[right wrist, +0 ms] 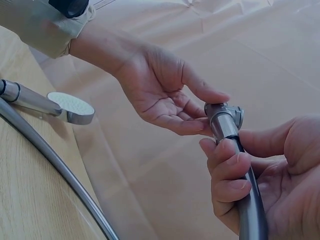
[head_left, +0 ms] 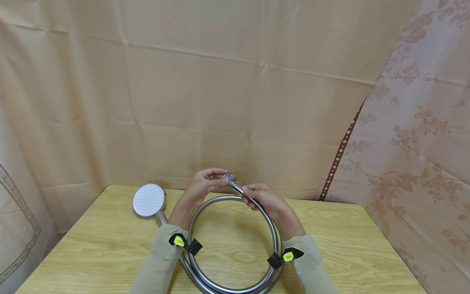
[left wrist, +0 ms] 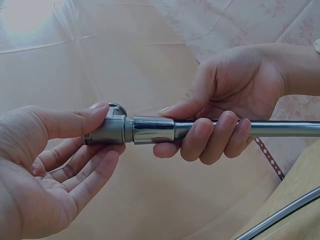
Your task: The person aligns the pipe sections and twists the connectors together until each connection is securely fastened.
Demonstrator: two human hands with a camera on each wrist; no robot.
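Note:
Between thumb and fingertips, my left hand (head_left: 198, 188) pinches a silvery metal fitting (left wrist: 106, 132) with a short side outlet. Its exact kind is unclear. My right hand (head_left: 269, 201) grips the end of a shower hose (left wrist: 285, 128), its fingers curled round just behind the shiny end nut (left wrist: 152, 131). Fitting and nut sit in line, end to end; how far they are threaded together cannot be seen. Coiled in a large loop, the rest of the hose lies on the table. A shower head (head_left: 148, 200) with a white spray face lies left of my left hand.
The wooden table (head_left: 349, 232) runs below both forearms. Behind it hangs a beige curtain (head_left: 191, 90), with a flowered cloth (head_left: 418, 163) at the right. The shower head's handle (right wrist: 35, 98) points back toward the hose coil.

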